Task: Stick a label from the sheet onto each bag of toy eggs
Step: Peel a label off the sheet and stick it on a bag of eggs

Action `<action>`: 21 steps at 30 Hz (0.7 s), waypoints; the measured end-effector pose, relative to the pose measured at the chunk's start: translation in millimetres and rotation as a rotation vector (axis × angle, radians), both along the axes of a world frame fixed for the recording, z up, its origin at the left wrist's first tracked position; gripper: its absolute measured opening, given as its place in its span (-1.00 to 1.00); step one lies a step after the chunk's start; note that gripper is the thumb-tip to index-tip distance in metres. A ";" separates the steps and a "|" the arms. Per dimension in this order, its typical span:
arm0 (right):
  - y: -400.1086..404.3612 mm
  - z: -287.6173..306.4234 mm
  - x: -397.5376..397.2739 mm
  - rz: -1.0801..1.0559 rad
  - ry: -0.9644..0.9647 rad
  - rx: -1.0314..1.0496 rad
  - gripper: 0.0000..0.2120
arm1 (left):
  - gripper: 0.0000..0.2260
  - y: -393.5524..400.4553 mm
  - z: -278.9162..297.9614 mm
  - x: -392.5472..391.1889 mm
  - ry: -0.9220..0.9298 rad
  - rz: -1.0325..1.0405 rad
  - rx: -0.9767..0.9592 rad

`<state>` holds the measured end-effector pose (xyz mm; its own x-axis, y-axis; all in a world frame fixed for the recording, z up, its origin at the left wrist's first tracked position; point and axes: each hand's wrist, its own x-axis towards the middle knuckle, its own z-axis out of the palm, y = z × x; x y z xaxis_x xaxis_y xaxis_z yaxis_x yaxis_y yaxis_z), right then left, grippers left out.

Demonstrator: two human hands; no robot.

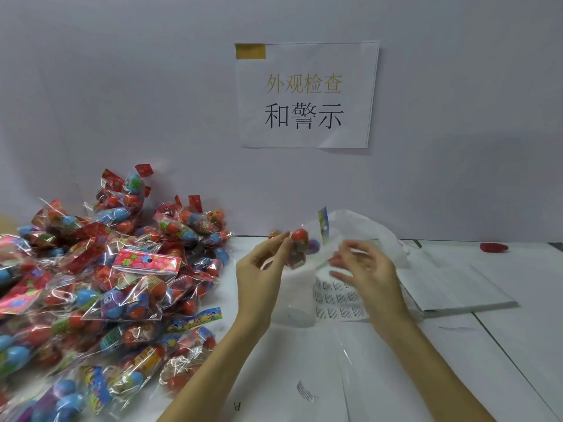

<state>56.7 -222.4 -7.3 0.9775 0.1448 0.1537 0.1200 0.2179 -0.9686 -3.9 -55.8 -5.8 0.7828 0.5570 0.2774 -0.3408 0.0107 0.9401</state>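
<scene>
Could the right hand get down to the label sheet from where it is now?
Probably yes. The right hand hovers open just above the label sheet, holding nothing, and nothing lies between them. The left hand holds the bag of eggs off to the side.

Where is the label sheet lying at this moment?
The label sheet lies flat on the white table, under the right hand, right of the pile of egg bags.

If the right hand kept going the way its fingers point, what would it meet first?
Probably the bag of toy eggs held by the left hand; the right hand points left toward it, though depth is unclear.
</scene>
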 end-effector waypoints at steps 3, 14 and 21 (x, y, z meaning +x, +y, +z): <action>10.2 -3.3 -6.8 0.310 0.017 0.024 -0.53 | -0.82 -11.6 -0.3 -3.2 -0.094 -0.088 0.173; 5.3 7.2 -13.2 0.521 0.151 0.016 -0.56 | -0.70 3.0 1.9 1.0 0.114 -0.239 -0.160; 4.9 2.6 -14.7 0.445 0.057 -0.230 -0.58 | -0.74 9.0 4.0 -0.6 0.086 -0.061 -0.143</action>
<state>42.0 -217.5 -4.7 0.8194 0.5730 0.0170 0.0097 0.0158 -0.9998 -4.4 -46.8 -1.8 0.8340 0.5365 0.1291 -0.2536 0.1649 0.9532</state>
